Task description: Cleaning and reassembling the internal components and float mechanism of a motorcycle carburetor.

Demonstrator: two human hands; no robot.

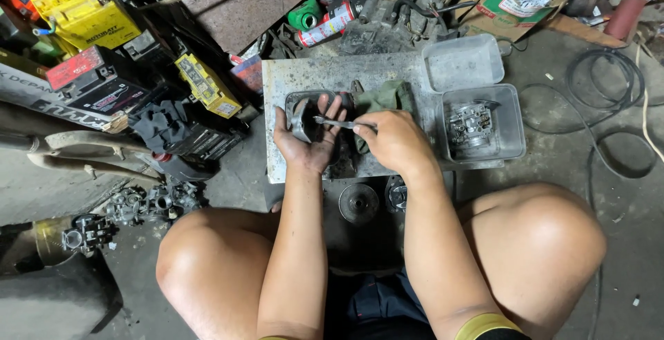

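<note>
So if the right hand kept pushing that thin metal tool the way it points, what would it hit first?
Most likely the dark metal part cupped in the left hand; the right hand aims the tool leftward, its tip apparently already at that part.

Left hand (309, 139): palm up, fingers curled in a cupping grip, forearm extended straight forward between the knees. Right hand (394, 141): knuckles up, fingers closed in a pinch, angled toward the left hand. Both forearms bare; knees bent, spread wide.

Green rag (386, 98), yellow battery (86, 11)
</note>
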